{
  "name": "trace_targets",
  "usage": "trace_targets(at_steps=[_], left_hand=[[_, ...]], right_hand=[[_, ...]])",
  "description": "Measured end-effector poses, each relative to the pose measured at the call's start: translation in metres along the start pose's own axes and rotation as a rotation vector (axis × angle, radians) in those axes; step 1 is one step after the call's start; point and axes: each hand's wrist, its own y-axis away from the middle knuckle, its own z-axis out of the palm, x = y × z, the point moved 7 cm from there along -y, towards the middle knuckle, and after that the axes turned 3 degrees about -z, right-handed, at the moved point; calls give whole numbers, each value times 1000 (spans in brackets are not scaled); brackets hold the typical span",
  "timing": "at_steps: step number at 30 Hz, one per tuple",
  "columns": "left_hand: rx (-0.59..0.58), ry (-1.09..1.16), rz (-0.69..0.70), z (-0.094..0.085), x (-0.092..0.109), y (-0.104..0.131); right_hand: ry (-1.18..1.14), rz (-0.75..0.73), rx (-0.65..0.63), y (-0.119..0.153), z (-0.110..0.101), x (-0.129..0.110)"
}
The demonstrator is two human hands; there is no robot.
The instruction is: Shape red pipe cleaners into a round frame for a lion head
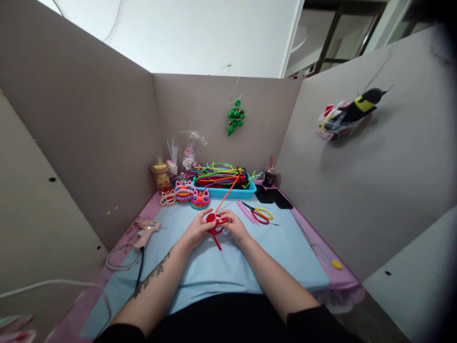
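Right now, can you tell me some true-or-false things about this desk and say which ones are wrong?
1. The left hand and the right hand both hold the red piece. True.
2. The scissors lie to the left of both hands. False: they lie beyond the hands, to the right.
3. The blue tray is full of colourful fuzzy sticks. True.
4. The right hand grips the pink glue gun. False: it lies off to the left, in neither hand.
5. The drink cup has a green straw. False: the straw is red.
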Motion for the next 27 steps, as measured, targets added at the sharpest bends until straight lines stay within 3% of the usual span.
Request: trace_targets(at_steps=[6,9,12,17,23,27], left_hand=[[191,84,133,-23,5,-8],[259,116,165,-32,6,-10],[274,112,181,-34,8,-10],[266,82,166,-29,8,-8],[262,98,132,-31,5,-9],[286,165,99,-37,4,-11]], right_hand=[[270,-180,102,7,-5,-21],[309,-256,-24,12,10,-30],[222,-231,-168,17,27,-29],[207,-226,-188,18,31,-29],[-52,8,-151,13,25,-13],[-221,175,-342,18,33,-4]])
